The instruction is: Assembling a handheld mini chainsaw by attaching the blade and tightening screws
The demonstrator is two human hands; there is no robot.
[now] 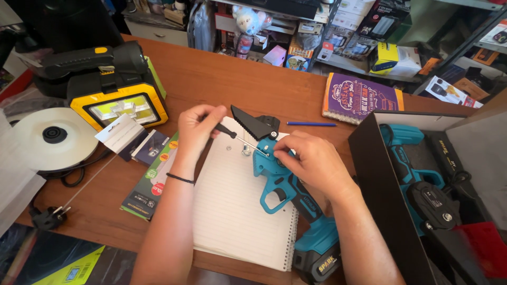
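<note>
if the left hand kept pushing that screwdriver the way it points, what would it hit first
Probably the head of the blue cordless pruner, which the right hand steadies: the left hand aims the screwdriver there, tip seemingly touching.

Green flat package (149,182) left of notepad; open black box (380,174) right; yellow-white carton (393,58) on shelf.

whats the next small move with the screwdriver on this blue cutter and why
Probably keep the tip seated and turn. The left hand holds a small screwdriver whose shaft reaches the head of the blue cutter, just below the black blade, while the right hand pins the body on the notebook. Loose small parts lie beside it.
</note>
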